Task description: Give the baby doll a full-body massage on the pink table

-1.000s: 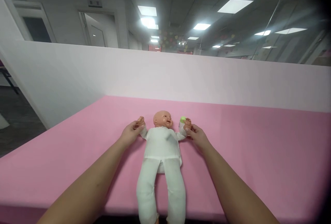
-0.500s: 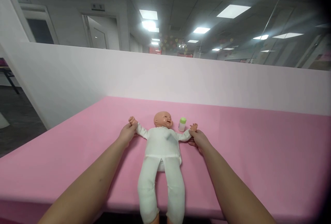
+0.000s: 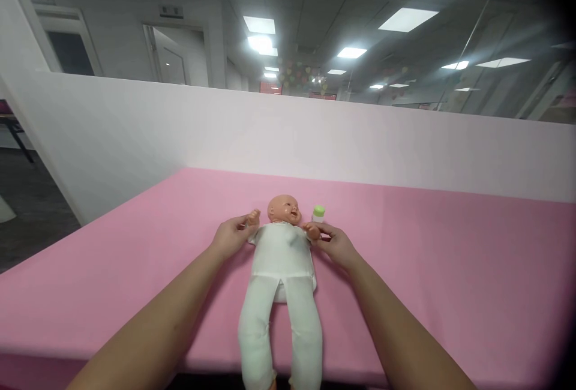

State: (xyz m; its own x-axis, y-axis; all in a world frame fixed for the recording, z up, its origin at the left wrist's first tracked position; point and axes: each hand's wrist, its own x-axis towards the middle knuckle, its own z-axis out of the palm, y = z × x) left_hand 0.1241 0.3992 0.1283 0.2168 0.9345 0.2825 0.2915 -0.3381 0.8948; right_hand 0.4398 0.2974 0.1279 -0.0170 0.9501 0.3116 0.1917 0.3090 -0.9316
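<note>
A baby doll [image 3: 281,270] in a white suit lies on its back on the pink table [image 3: 450,282], head away from me, legs reaching the near edge. My left hand [image 3: 230,237] grips the doll's arm on the left side, bent in toward the head. My right hand [image 3: 335,245] grips the doll's other arm, folded in over the chest. A small bottle with a green cap [image 3: 318,214] stands just beyond my right hand, beside the doll's head.
A pale partition wall [image 3: 315,138] runs along the table's far edge. The table's left edge drops to a dark floor [image 3: 31,222]. Beyond the partition are a doorway [image 3: 168,60] and ceiling lights.
Both hands have brought the doll's arms inward from a spread position toward its head and chest. The bottle and the doll's body have stayed in place.
</note>
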